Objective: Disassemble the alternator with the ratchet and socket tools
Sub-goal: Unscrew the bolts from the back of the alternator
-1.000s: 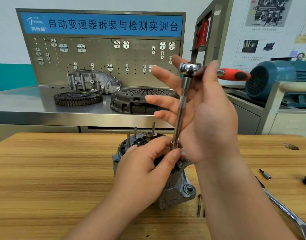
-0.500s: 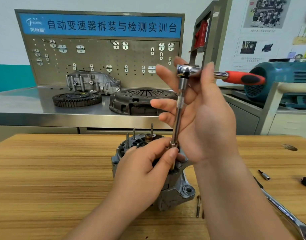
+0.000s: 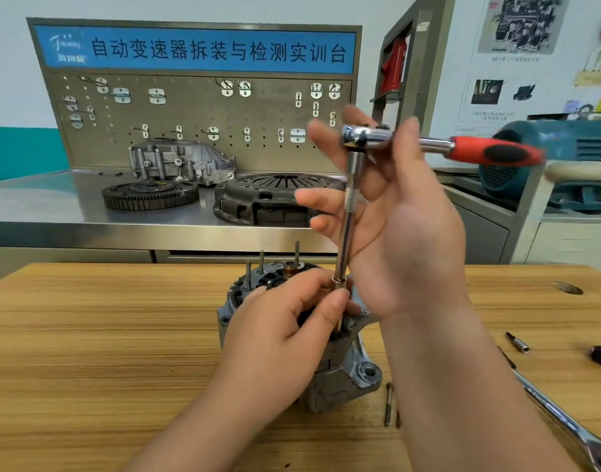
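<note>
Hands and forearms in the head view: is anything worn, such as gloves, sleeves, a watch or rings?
Nothing worn shows. The left hand and the right hand are bare: no gloves, no rings. The left forearm and the right forearm are bare down to the frame's edge, with no sleeves, watch or bands.

You're in bright, even indoor light; only soft shadows sit on the wooden table [image 3: 88,335]. Glare streaks the steel bench [image 3: 37,206] and the chrome head of the ratchet [image 3: 435,144]. Its red handle smears with motion blur, the posters [image 3: 517,25] look soft, and the wide lens bows the edges.
</note>
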Motion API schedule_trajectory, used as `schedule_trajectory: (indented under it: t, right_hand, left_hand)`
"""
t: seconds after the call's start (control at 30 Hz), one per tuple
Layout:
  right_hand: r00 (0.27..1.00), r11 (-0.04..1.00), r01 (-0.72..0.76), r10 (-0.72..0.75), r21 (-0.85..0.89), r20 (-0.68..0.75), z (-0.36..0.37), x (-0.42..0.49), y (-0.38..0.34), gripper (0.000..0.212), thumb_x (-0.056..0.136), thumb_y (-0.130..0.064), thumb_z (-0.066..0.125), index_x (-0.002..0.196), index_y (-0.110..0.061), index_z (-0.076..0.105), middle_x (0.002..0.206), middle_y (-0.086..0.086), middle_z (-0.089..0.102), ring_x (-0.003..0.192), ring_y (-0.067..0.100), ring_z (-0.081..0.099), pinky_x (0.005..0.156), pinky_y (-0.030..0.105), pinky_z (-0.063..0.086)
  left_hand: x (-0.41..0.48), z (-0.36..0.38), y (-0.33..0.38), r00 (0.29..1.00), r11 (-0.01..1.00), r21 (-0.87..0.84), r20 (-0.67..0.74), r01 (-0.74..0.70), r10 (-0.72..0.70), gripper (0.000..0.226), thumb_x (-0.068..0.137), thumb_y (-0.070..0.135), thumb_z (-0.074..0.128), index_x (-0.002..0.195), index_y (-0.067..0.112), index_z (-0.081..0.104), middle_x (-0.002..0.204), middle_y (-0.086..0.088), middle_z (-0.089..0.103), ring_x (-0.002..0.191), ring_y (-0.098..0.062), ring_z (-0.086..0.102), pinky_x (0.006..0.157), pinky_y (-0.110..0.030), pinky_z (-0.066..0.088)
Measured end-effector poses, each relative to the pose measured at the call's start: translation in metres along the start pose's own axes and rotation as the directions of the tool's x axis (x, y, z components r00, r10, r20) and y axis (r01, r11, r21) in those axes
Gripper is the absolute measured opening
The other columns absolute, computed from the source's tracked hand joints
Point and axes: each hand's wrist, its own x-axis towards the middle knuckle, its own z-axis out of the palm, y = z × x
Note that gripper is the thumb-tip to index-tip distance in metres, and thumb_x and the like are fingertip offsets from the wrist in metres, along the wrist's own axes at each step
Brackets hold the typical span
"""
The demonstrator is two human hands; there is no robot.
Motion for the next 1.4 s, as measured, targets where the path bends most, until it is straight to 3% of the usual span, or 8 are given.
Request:
schedule_trajectory:
  t: [0.13, 0.37, 0.63, 0.83, 0.93, 1.1, 1.23, 1.4]
  right_hand:
    - [0.999, 0.999, -0.051, 0.051, 0.02, 0.008, -0.002, 0.001, 0.0, 0.049, 0.102, -0.047, 0.026, 0.116, -0.013, 0.059, 0.085, 0.002, 0.075, 0.055, 0.013, 0.065, 0.048, 0.02, 0.049]
    - [0.968, 0.958, 0.249, -0.252, -0.143, 0.0, 0.003, -0.002, 0.003, 0.024, 0.092, -0.021, 0.053, 0.113, -0.027, 0.064, 0.119, -0.003, 0.068, 0.081, 0.017, 0.068, 0.059, 0.023, 0.052]
    - [0.999, 0.998, -0.046, 0.046, 0.042, -0.013, -0.002, 0.002, 0.002, 0.046, 0.103, -0.045, 0.026, 0.12, -0.014, 0.056, 0.091, 0.001, 0.075, 0.061, 0.015, 0.067, 0.055, 0.023, 0.052]
    - [0.976, 0.967, 0.208, -0.215, -0.15, -0.028, 0.004, -0.002, 0.006, 0.021, 0.093, -0.027, 0.052, 0.109, -0.029, 0.066, 0.113, -0.002, 0.07, 0.085, 0.016, 0.065, 0.061, 0.024, 0.052]
    - [0.974, 0.97, 0.225, -0.228, -0.086, -0.016, 0.005, -0.003, 0.006, 0.025, 0.096, -0.026, 0.048, 0.117, -0.028, 0.061, 0.123, 0.0, 0.067, 0.076, 0.016, 0.067, 0.06, 0.024, 0.052]
    - [0.998, 0.999, 0.047, -0.046, 0.024, -0.034, 0.004, -0.002, 0.007, 0.041, 0.1, -0.045, 0.03, 0.125, -0.024, 0.055, 0.098, 0.002, 0.075, 0.06, 0.016, 0.067, 0.055, 0.024, 0.053]
    - [0.976, 0.968, 0.195, -0.208, -0.158, -0.069, 0.006, -0.004, 0.008, 0.021, 0.096, -0.035, 0.048, 0.103, -0.032, 0.068, 0.107, -0.003, 0.073, 0.076, 0.021, 0.066, 0.059, 0.025, 0.052]
    - [0.959, 0.942, 0.273, -0.283, -0.195, -0.024, 0.007, -0.003, 0.007, 0.034, 0.092, -0.026, 0.054, 0.126, -0.028, 0.055, 0.124, -0.007, 0.066, 0.087, 0.017, 0.07, 0.064, 0.024, 0.053]
  left_hand:
    - [0.001, -0.001, -0.001, 1.0, 1.0, -0.001, 0.027, 0.007, -0.007, 0.02, 0.085, 0.047, 0.046, 0.097, 0.04, 0.06, 0.076, 0.025, 0.067, 0.073, -0.003, 0.062, 0.074, -0.038, 0.05]
    - [0.003, -0.005, -0.003, 0.998, 0.998, -0.046, 0.038, 0.044, -0.042, 0.011, 0.084, 0.036, 0.056, 0.084, 0.037, 0.067, 0.075, 0.03, 0.067, 0.075, 0.011, 0.062, 0.062, -0.009, 0.043]
    - [0.003, -0.007, -0.002, 0.996, 0.998, -0.056, 0.084, 0.012, -0.007, 0.016, 0.093, 0.029, 0.058, 0.082, 0.039, 0.065, 0.062, 0.03, 0.06, 0.062, 0.011, 0.055, 0.056, -0.004, 0.036]
    - [0.004, -0.006, -0.001, 0.998, 0.992, -0.113, 0.039, 0.059, -0.055, 0.01, 0.082, 0.032, 0.06, 0.073, 0.033, 0.065, 0.057, 0.028, 0.061, 0.054, 0.012, 0.054, 0.051, -0.003, 0.035]
    - [0.004, -0.006, -0.002, 0.998, 0.993, -0.108, 0.034, 0.054, -0.05, 0.01, 0.082, 0.036, 0.059, 0.074, 0.034, 0.065, 0.059, 0.027, 0.062, 0.055, 0.011, 0.055, 0.052, -0.004, 0.035]
    - [0.002, -0.007, -0.003, 0.997, 0.998, -0.067, 0.071, 0.023, -0.019, 0.018, 0.086, 0.042, 0.051, 0.084, 0.036, 0.068, 0.06, 0.023, 0.06, 0.058, 0.002, 0.054, 0.058, -0.024, 0.037]
    - [0.003, -0.007, -0.002, 0.996, 0.995, -0.072, 0.063, 0.071, -0.067, 0.015, 0.092, 0.037, 0.056, 0.085, 0.034, 0.068, 0.071, 0.028, 0.066, 0.068, 0.004, 0.06, 0.063, -0.031, 0.048]
    - [0.004, -0.005, 0.0, 0.996, 0.993, -0.085, 0.032, 0.084, -0.082, 0.02, 0.078, 0.047, 0.055, 0.084, 0.033, 0.069, 0.076, 0.026, 0.07, 0.072, 0.002, 0.064, 0.067, -0.033, 0.052]
